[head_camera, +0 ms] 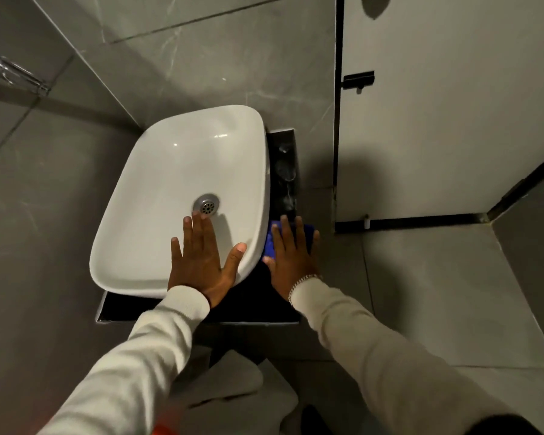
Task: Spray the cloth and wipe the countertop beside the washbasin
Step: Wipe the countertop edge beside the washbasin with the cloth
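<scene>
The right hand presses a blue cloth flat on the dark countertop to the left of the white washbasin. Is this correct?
Not quite. In the head view the right hand presses the blue cloth on the dark countertop to the right of the white washbasin, not the left.

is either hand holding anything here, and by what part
Nothing is gripped. The right hand lies flat, fingers spread, pressing the blue cloth onto the dark countertop. The left hand is open and empty over the white ceramic washbasin.
</scene>
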`<state>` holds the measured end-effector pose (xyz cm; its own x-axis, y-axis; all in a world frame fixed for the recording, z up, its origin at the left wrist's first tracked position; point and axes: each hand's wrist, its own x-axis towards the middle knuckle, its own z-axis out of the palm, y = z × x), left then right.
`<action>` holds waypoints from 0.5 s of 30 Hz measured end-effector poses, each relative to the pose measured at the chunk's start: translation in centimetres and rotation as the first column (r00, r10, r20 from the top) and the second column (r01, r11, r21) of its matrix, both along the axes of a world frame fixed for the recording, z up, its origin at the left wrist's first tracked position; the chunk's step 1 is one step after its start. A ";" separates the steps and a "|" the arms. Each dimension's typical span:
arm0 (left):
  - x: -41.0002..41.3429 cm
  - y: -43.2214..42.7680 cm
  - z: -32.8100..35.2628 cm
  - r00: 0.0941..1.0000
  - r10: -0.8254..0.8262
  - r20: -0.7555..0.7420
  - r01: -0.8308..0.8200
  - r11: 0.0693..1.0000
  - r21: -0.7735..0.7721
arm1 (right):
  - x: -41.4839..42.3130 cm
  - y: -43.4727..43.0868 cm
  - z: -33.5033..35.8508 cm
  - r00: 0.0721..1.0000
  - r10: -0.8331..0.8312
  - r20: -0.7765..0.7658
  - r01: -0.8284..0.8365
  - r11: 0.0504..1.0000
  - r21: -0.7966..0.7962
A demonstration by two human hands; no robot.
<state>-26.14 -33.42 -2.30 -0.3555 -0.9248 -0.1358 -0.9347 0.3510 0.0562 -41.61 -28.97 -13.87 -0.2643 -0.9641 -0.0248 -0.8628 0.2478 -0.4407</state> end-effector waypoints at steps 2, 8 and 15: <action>-0.4 0.0 0.1 1.000 -0.029 -0.005 0.029 0.999 -0.037 | -1.1 1.4 -0.8 0.995 0.068 -0.075 -0.072 0.996 -0.055; -3.3 -0.1 0.3 0.998 -0.038 -0.046 0.036 0.998 -0.050 | -5.3 -4.6 0.5 0.994 0.113 0.015 -0.112 0.992 -0.058; -6.2 0.1 0.6 0.978 0.209 -0.018 -0.209 0.978 0.024 | -10.4 -6.2 0.2 0.913 0.408 0.000 -0.400 0.893 -0.205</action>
<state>-32.32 -33.30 -1.71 -0.1578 -0.9758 -0.1511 -0.9858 0.1468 0.0815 -52.03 -35.18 -13.67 0.1463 -0.9739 0.1734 -0.8496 -0.2135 -0.4822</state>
